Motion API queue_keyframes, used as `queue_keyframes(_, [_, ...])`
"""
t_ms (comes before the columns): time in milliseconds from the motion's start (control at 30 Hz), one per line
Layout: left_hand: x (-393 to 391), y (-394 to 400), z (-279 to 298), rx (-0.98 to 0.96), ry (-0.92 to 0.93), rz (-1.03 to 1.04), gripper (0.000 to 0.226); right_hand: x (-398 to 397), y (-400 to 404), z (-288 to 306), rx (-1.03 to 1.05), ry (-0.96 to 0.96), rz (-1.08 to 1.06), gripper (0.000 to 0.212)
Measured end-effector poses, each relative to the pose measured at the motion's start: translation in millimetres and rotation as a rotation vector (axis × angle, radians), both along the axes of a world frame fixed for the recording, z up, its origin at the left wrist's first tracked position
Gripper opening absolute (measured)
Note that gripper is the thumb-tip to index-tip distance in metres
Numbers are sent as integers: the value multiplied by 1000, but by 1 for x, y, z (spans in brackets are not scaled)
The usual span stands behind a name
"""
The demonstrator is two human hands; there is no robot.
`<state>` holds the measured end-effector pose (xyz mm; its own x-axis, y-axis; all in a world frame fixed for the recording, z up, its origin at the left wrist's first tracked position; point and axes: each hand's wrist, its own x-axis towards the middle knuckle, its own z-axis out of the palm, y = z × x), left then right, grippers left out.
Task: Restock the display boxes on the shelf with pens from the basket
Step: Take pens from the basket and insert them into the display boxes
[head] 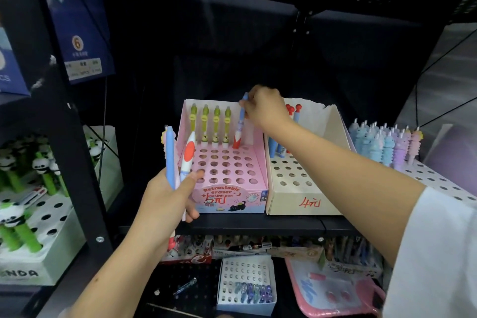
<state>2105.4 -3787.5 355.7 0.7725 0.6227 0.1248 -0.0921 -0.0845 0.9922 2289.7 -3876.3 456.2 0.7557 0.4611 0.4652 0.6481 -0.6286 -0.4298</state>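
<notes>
While your right hand [263, 107] pinches the upper end of a slim blue plastic pen with a red-and-white lower part [239, 126], its tip sits at a hole in the back row of the pink cardboard display box [227, 170], just right of four yellow-green pens [210, 124] standing upright there. That box has a flat top punched with round holes, most of them unfilled, and its glossy front reads "Retractable eraser" with a handwritten red "5元" and a small black cat drawing. Your left hand [167, 199] grips a bundle of pens in front of the box's left corner: a smooth pale blue one [169, 157] and a white one with a red circle [188, 155] stand out; the others are hidden behind your fingers.

Touching the pink box on the right is a plain beige cardboard box [304, 188] marked "4元" in red, holding a few blue pens with red knobs, partly hidden by your forearm. Farther right, ridged pastel blue, purple and pink pens [387, 142] stand in a white perforated tray. On the left, panda-topped green pens [44, 173] fill a box whose label is cut off at "NDA". Items on the lower shelf are dim and hard to make out, and the basket is not visible.
</notes>
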Motion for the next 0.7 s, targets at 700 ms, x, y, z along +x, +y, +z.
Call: queue_keyframes(700, [-3,18,-3,-33,-101,186,12,-9,21,-9,287,116,108,21])
